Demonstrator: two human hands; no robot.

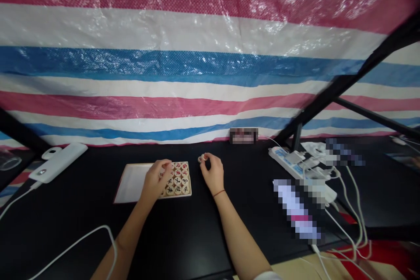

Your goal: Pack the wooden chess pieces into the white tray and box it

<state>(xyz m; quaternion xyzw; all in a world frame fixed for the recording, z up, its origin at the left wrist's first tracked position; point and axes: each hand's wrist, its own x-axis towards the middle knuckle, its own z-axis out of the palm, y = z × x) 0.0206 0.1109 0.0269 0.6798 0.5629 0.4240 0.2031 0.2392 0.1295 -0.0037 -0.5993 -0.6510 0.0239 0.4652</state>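
Observation:
A shallow box [175, 197] of Chinese chess pieces lies on the black table, its lid [133, 183] folded out flat to the left, white inside. Round wooden pieces [177, 190] sit in rows, red characters at the back and black ones nearer me. My left hand [156, 179] is over the box's left part, fingers curled in a pinch; whether a piece is between the fingertips is hidden. Right of the box, my right hand [213, 173] pinches a Chinese chess piece [205, 156] with a red mark. Another pale piece [200, 159] appears right beside it.
A white power bank [59, 162] with a cable stands at the left. To the right are a white power strip [285, 159] full of plugs, a blurred-out phone-like object [297, 210] and loose cables. A striped plastic sheet [164, 65] and black metal bars [328, 96] bound the back.

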